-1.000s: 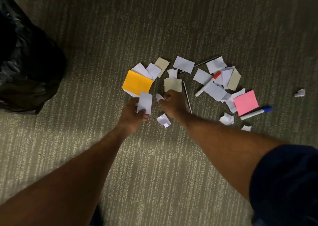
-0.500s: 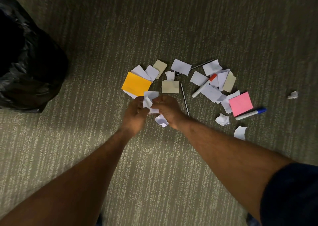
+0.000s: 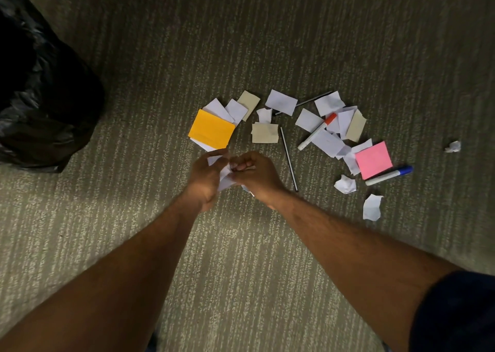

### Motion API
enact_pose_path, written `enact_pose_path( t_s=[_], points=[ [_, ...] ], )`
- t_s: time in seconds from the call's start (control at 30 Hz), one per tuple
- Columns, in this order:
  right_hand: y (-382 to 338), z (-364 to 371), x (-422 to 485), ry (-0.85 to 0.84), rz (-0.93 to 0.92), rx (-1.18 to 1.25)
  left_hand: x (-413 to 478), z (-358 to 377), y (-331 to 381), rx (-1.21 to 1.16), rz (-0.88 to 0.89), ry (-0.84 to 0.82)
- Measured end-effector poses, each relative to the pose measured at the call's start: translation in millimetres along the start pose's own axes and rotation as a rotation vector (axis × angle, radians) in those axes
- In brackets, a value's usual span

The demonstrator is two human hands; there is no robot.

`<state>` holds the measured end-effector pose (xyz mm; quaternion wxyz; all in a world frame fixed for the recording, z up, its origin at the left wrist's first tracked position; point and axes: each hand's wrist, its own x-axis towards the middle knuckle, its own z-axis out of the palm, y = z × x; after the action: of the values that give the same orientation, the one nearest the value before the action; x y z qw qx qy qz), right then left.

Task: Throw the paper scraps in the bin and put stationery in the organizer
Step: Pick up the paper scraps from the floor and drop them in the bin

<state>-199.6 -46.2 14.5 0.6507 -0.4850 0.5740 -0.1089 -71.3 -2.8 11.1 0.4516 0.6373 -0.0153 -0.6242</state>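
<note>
My left hand (image 3: 206, 178) and my right hand (image 3: 257, 176) meet over the carpet, both closed on white paper scraps (image 3: 224, 178) pressed between them. Beyond the hands lies a scatter of white and beige scraps (image 3: 281, 101), an orange note pad (image 3: 211, 132) and a pink note pad (image 3: 373, 159). Among the scraps lie a red-capped marker (image 3: 317, 131), a blue-capped marker (image 3: 389, 175), a thin dark pencil (image 3: 288, 158) and a second pencil (image 3: 310, 101) partly under paper. The bin with a black bag (image 3: 45, 94) stands at the far left.
A crumpled white scrap (image 3: 453, 146) lies apart at the far right. Two torn white scraps (image 3: 371, 207) lie near the blue-capped marker. Striped grey-green carpet (image 3: 241, 257) covers the floor. No organizer is in view.
My two hands have come together and drawn back towards me, bunching up the white scraps that the left hand held flat a second ago. The small scrap below the right hand is now mostly hidden.
</note>
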Motion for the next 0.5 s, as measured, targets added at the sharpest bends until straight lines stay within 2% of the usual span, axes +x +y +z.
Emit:
enact_pose_path(
  t_s=[0.07,0.17,0.3,0.4,0.5],
  points=[
    [10.0,-7.3,1.1,0.074,-0.049,-0.132,-1.2,-3.2,5.0,-0.102,-0.028,0.010],
    [34.0,-19.9,4.0,0.189,-0.086,-0.518,-1.4,-12.0,9.9,-0.130,-0.044,0.005],
    [63.3,-21.3,11.2,0.054,-0.025,-0.860,2.9,-22.5,11.1,-0.080,-0.055,-0.012],
    [63.8,-14.5,16.2,0.048,-0.078,-0.972,9.1,-27.7,6.4,-0.012,-0.042,0.001],
    [58.8,-11.3,23.5,0.084,-0.157,-0.844,13.8,-29.4,3.3,0.027,-0.038,0.028]
  ],
)
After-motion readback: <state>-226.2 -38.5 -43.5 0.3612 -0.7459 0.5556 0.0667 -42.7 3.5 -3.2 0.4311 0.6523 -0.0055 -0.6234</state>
